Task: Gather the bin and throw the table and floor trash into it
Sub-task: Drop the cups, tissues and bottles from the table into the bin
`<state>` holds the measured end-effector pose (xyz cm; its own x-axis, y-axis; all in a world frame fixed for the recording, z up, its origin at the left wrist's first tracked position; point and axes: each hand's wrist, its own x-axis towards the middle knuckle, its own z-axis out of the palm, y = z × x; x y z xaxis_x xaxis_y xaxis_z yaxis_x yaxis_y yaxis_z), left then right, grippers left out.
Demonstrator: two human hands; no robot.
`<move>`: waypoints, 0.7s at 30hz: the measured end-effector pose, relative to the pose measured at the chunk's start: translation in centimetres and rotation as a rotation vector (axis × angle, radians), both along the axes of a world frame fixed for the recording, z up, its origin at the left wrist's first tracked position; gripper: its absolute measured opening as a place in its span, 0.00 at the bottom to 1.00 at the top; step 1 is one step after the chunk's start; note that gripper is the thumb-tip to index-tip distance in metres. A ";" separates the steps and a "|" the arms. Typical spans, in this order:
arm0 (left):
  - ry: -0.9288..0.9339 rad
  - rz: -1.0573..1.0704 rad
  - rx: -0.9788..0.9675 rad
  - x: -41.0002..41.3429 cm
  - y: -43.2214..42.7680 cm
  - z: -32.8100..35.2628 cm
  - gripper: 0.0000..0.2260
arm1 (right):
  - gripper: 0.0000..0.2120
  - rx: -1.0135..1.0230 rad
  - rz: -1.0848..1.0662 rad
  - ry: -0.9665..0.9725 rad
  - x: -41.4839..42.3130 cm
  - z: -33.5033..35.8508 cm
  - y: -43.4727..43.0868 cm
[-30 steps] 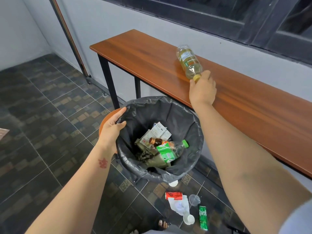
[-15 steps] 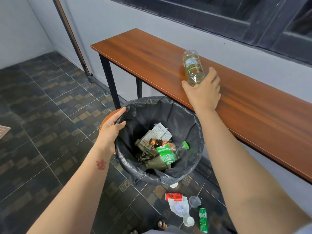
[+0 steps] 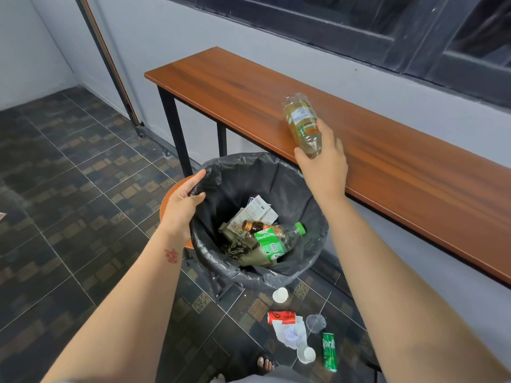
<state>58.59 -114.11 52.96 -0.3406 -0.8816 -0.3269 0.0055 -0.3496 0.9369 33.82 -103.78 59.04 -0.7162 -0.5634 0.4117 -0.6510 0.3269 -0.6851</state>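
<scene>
A bin lined with a black bag (image 3: 293, 183) is held up beside the wooden table (image 3: 414, 172); my left hand (image 3: 184, 203) grips its left rim. Inside lie a green-labelled plastic bottle (image 3: 272, 243), a small brown bottle (image 3: 253, 225) and paper wrappers (image 3: 257, 211). My right hand (image 3: 323, 164) holds a clear bottle of yellowish liquid (image 3: 301, 121) by its neck end, tilted over the table's front edge just above the bin. On the floor below lie a red can (image 3: 281, 317), a green Sprite can (image 3: 329, 351), crumpled white plastic (image 3: 290, 333), a clear cup (image 3: 315, 322) and two white cups (image 3: 279, 295).
The long table runs along a grey wall under a dark window frame (image 3: 359, 31). Black table legs (image 3: 172, 134) stand behind the bin. Dark patterned floor tiles (image 3: 69, 175) spread to the left. My toes (image 3: 265, 364) show near the floor litter.
My right hand has closed around the yellowish bottle and lifted it off the table toward the bin. The left hand keeps its hold on the bin's rim.
</scene>
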 end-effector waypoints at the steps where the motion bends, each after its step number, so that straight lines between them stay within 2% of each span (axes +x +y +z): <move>1: 0.000 0.000 0.003 0.0 0.0 0.0 0.24 | 0.32 -0.014 0.034 -0.003 0.4 -0.1 0.9; 7: 0.015 -0.008 0.043 0.0 0.1 0.1 0.23 | 0.32 -0.036 0.243 0.020 2.9 -0.8 5.5; 10: 0.008 -0.009 0.038 0.0 0.2 0.3 0.24 | 0.31 0.028 0.305 0.061 4.5 -2.1 7.4; 15: 0.011 -0.019 0.021 0.2 0.6 0.7 0.25 | 0.31 0.290 0.354 0.053 5.5 -5.1 8.3; 21: -0.054 -0.029 -0.036 0.2 0.9 1.1 0.24 | 0.31 0.676 0.397 0.181 6.0 -6.5 5.4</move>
